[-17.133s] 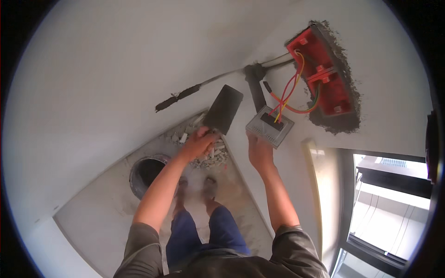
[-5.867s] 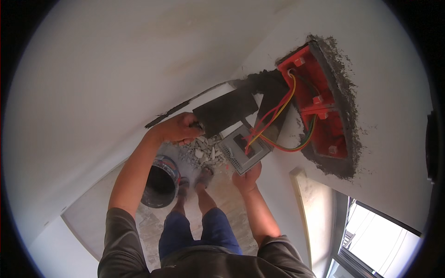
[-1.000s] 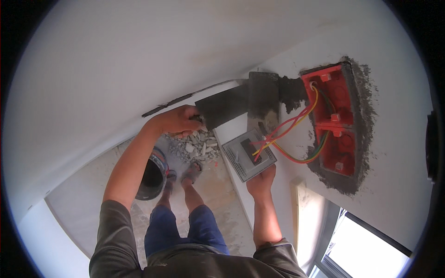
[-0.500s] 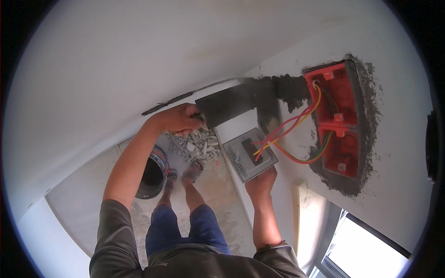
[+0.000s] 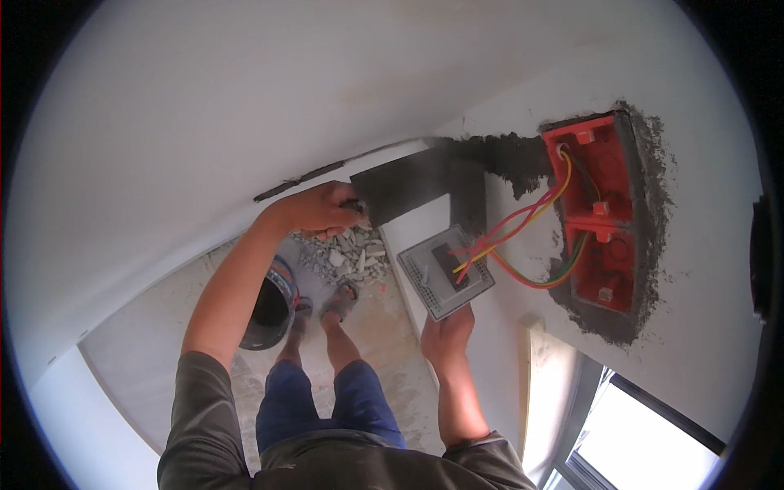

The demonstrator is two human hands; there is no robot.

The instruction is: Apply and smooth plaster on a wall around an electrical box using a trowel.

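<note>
My left hand (image 5: pixel 322 210) is closed at the near-left end of a flat dark-grey rectangular blade that looks like a plastering trowel (image 5: pixel 398 188); its grip is mostly hidden by my fingers. The blade lies against the wall corner, beside a dark mortar-filled strip (image 5: pixel 510 157). My right hand (image 5: pixel 447 333) is closed beneath a grey square mortar hawk (image 5: pixel 426 286), whose handle is hidden. A dark patch of mortar (image 5: pixel 449 266) sits on the hawk's face. Red, yellow and green wires (image 5: pixel 514 224) hang from a red double wall box (image 5: pixel 590 175), their ends in front of the hawk.
Dark mortar (image 5: pixel 649 245) rings the box on the white wall. Below are a heap of rubble (image 5: pixel 351 253) and a black bucket (image 5: pixel 269 314) by my feet. A window (image 5: pixel 645 433) stands at the lower right.
The view has shifted slightly, so the box appears a little farther right. My right hand has moved slightly left and nearer under the hawk. My left hand stays closed by the trowel.
</note>
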